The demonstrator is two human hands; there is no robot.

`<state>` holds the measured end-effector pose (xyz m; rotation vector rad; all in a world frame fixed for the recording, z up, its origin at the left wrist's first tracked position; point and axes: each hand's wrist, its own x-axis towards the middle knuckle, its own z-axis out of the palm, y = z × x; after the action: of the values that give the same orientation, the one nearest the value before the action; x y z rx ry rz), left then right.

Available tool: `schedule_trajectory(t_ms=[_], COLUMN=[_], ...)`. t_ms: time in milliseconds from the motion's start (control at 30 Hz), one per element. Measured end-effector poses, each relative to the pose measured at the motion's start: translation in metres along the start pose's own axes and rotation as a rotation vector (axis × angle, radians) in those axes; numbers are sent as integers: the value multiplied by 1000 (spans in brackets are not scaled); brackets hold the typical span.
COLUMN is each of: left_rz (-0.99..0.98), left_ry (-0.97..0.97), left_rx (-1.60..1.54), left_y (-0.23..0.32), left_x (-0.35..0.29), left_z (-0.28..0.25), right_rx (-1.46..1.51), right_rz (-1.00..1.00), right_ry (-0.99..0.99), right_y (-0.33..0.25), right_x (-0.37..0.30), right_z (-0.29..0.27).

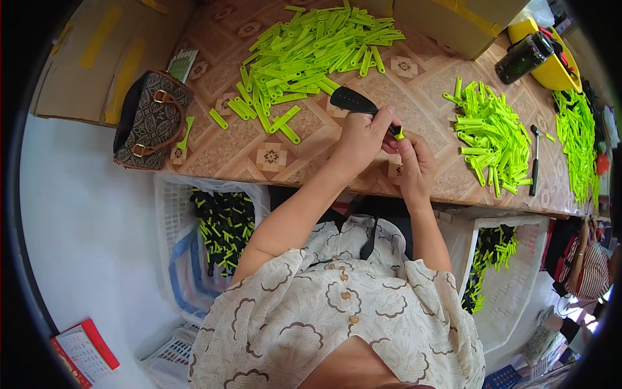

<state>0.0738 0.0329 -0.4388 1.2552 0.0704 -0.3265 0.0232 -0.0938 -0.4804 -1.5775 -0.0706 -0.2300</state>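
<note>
Above the near edge of the table, my left hand (363, 139) is closed around the neck of a black spatula (353, 100), whose broad flat blade points up and to the left. My right hand (416, 162) pinches the other end, where a bit of lime-green plastic shows between the fingers. Most of that end is hidden by the hands. Beyond the blade spreads a big heap of lime-green plastic handles (317, 48), with a few loose ones on its near side. A smaller pile of lime-green pieces (489, 133) lies to the right of my right hand.
A patterned handbag (152, 120) and cardboard boxes (97, 58) stand at left. Right are a black-handled tool (535, 162), a dark bottle (523, 58), a yellow bin (558, 70) and another green pile (575, 142). White crates (170, 214) below hold black-and-green pieces. A person (588, 259) sits far right.
</note>
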Motion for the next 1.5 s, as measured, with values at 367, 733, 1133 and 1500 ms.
schedule_trajectory(t_ms=[367,733,1133,1500], left_rz=[-111,-303,-140,-191], left_ry=[152,166,84,-250], left_rx=[-81,-496,-758,-240], left_y=[1,-16,-34,40], left_x=[10,11,9,-14], left_z=[-20,-7,3,2], right_rx=[-286,250,250,-692], right_rz=[-25,74,-66,-884], right_ry=[-218,-8,187,106], right_y=[-26,-20,-26,-48], right_x=[22,17,37,61], right_z=[-22,-21,-5,-17])
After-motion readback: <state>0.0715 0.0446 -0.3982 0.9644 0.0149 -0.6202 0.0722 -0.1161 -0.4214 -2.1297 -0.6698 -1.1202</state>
